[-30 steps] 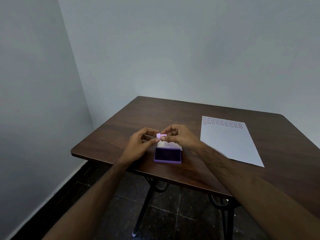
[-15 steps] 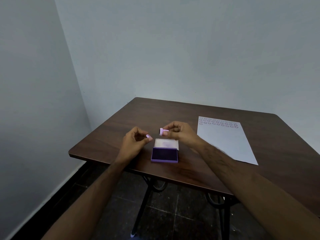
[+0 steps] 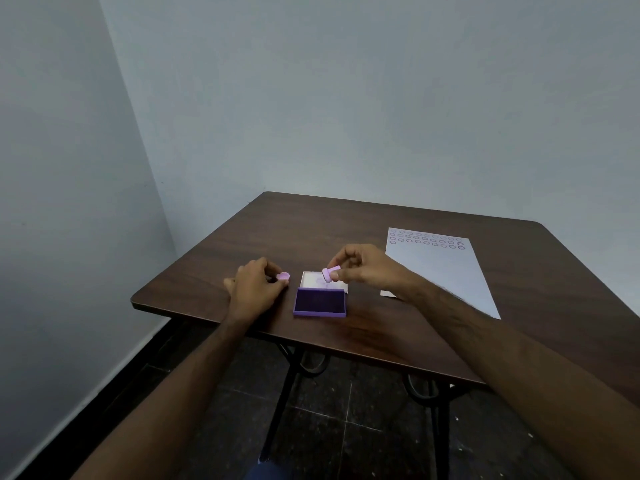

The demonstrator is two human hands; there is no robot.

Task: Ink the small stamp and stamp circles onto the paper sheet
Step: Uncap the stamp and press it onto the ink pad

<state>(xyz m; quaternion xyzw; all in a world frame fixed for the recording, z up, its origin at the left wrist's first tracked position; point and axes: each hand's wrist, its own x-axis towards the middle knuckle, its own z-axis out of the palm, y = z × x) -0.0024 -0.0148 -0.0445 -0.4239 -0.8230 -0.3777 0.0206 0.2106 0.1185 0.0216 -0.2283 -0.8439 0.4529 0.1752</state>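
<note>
Dark wooden table (image 3: 346,220): right hand (image 3: 363,268) pinches the pink stamp (image 3: 329,274) above the open ink pad (image 3: 320,302), left hand (image 3: 256,289) pinching its cap (image 3: 283,276)

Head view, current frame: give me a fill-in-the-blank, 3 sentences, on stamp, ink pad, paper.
1. The small pink stamp is held in the ____ hand.
2. The open ink pad lies on the table between the two ____.
3. The stamped circles on the paper sheet sit along its ____ edge.

Missing words: right; hands; far
</note>
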